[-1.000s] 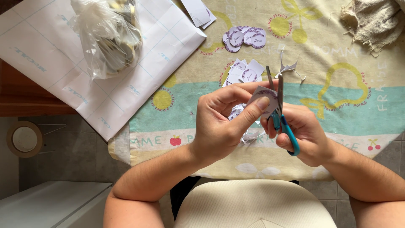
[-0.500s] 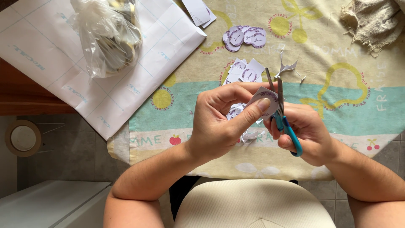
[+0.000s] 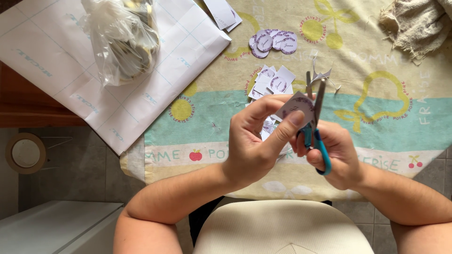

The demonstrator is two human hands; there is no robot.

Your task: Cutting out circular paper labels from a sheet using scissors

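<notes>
hands point(image 3: 256, 146), scissors point(image 3: 314, 117), paper label point(image 3: 296, 104)

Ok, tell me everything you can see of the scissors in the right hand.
The small scissors with blue plastic handles and grey metal blades are held roughly upright by the right hand, fingers through the handle loops. The blades point away from the person and stand slightly parted, closing around the edge of a small white paper label with a purple round print, which the left hand pinches between thumb and fingers. They are held above the fruit-patterned tablecloth.
</notes>
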